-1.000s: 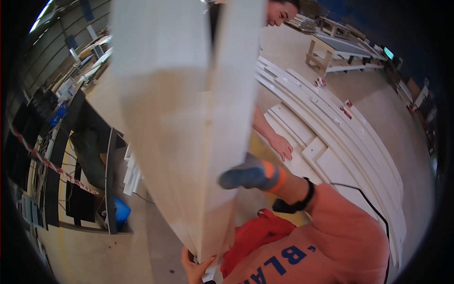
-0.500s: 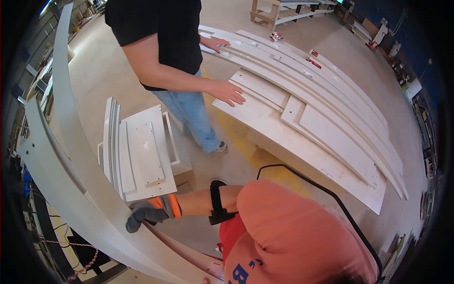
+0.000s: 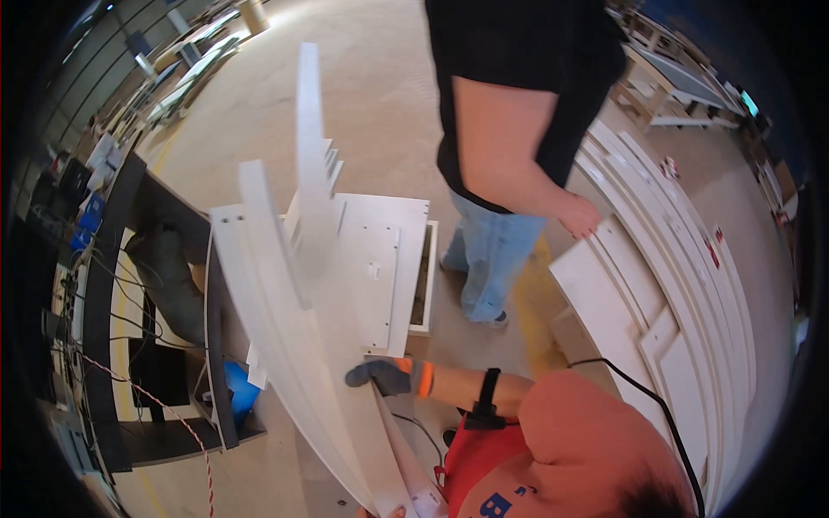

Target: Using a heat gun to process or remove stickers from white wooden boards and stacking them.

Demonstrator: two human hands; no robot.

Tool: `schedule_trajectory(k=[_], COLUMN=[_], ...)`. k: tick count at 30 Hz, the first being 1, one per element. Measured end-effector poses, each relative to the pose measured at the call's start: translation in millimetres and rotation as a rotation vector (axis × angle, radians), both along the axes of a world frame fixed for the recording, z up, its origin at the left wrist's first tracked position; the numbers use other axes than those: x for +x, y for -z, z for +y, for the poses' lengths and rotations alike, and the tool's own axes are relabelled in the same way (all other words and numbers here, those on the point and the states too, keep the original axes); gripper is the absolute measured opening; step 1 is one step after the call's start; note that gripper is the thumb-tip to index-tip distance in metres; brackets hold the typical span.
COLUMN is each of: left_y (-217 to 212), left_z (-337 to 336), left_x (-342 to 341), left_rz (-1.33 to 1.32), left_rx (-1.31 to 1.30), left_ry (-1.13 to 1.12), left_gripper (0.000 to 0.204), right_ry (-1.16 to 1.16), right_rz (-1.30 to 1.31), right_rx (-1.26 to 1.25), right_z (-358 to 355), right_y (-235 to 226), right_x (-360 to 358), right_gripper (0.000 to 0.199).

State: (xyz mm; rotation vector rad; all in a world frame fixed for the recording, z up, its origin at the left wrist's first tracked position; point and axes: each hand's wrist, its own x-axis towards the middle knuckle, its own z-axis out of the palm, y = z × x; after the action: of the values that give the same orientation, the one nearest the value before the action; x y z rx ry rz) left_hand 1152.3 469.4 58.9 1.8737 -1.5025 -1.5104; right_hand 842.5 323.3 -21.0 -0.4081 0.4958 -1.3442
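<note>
Long white boards [image 3: 289, 345] slant up from the lower edge, one with two holes at its far end. My right hand [image 3: 380, 377], in a grey and orange glove, has its fingers wrapped over the boards' right edge. A black strap [image 3: 489, 397] circles that forearm. Of my left hand [image 3: 397, 512] only fingertips show, at the boards' near end by the lower edge; the rest is out of sight. Just beyond the boards stands a stack of white panels [image 3: 372, 268] with drilled holes.
A person in a black shirt [image 3: 527, 43] stands ahead, a hand [image 3: 580, 216] at the corner of a pile of white boards [image 3: 596, 281] on the right. A dark frame [image 3: 104, 345] with loose cables stands left, near a blue object [image 3: 239, 393]. A wooden workbench [image 3: 665, 86] stands far right.
The view has turned left, and the held boards now point more straight ahead. My right hand keeps its grip. The other person's hand has drawn back to the pile's corner.
</note>
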Motion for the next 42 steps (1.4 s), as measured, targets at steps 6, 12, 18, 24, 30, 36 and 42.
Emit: schedule_trajectory(k=[6,12,18,24,30,36,42], left_y=[10,131,222,308,399,435,430], left_z=[-70,-130,-210,-301,-328,-330,-376], left_x=[-51,-29,-25,-72,-139,-115,-90], left_rz=[0.092,-0.121,-0.015,0.192,0.127,0.007,-0.117], left_rx=[0.172,0.202,0.472,0.467,0.484,0.301,0.04], left_ry=[-0.01,0.259,0.316,0.566,0.972,0.977,0.94], left_gripper=[0.049,0.049,0.052,0.055,0.056,0.057,0.058], right_ry=[-0.143,0.004,0.07,0.088,0.018,-0.308,-0.028], right_rz=[-0.117,-0.183,-0.144,-0.374,0.523,1.368,1.206], right_rx=[0.266,0.473,0.584,0.572,0.621,0.67,0.809], right_z=[-24,-35,-86,-122,-207,-236,-221], right_y=[75,199,236,295,261,252,272], right_x=[-39,-57,-71,-125,-116,-128,-113], right_gripper=[0.047,0.035,0.035,0.038,0.07,0.069,0.06])
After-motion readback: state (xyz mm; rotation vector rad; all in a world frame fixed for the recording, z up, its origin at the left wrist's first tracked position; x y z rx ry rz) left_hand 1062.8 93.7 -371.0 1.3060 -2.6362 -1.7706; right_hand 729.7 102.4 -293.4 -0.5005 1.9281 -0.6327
